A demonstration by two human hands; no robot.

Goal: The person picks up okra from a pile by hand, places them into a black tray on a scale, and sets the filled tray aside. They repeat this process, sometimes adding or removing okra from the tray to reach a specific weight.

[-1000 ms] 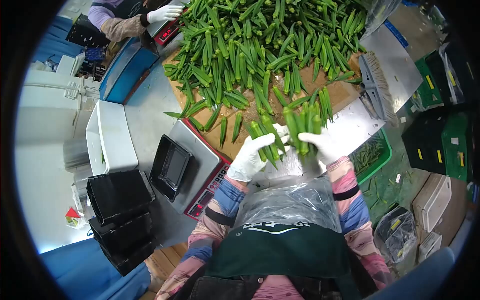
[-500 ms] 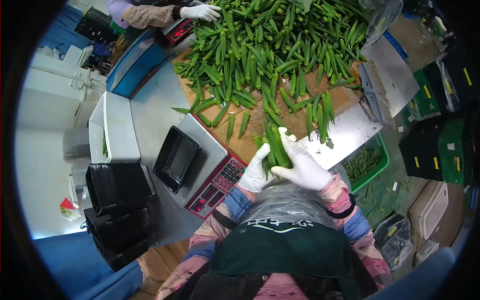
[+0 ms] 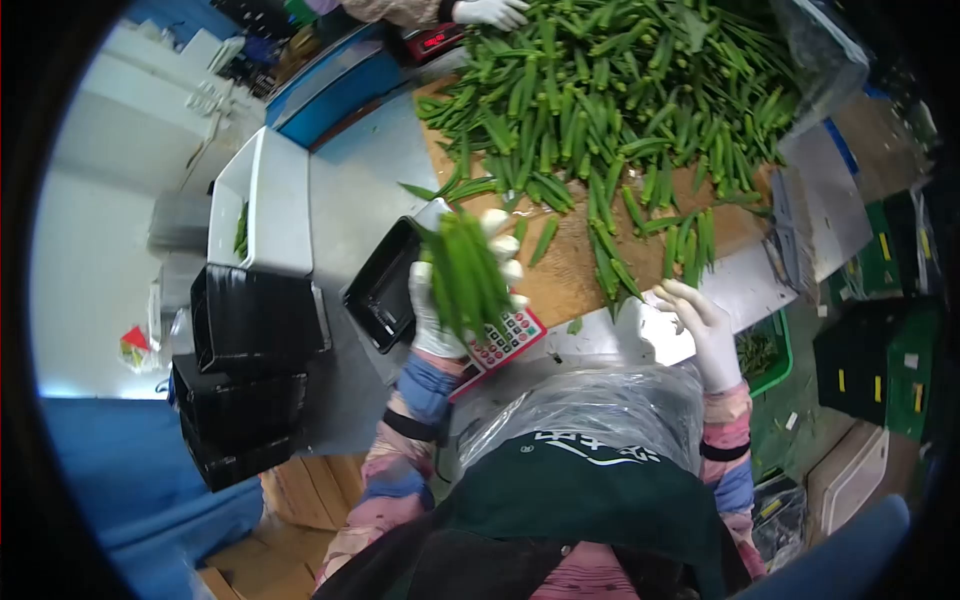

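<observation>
A bunch of okra (image 3: 462, 278) is gripped in my gloved left hand (image 3: 438, 325), above the scale (image 3: 522, 335) and just right of a black plastic tray (image 3: 378, 298). The bunch is slightly blurred, and it covers part of the scale's keypad. Over by the table's front edge, my gloved right hand (image 3: 708, 335) holds nothing; its fingers are loosely extended and apart from the few loose okra (image 3: 688, 245) beyond them. A large okra pile (image 3: 610, 110) spreads across the brown board (image 3: 560, 265).
Stacked black trays (image 3: 255, 320) and a white bin (image 3: 290, 200) stand at left. A co-worker's gloved hand (image 3: 490, 12) touches the pile's far side near another scale (image 3: 437, 42). A grey brush (image 3: 785, 235) lies at right, above a green crate (image 3: 778, 365) on the floor.
My left hand has carried the okra bunch leftward, over the scale beside the tray. My right hand has let go of the bunch and moved right. The view has shifted.
</observation>
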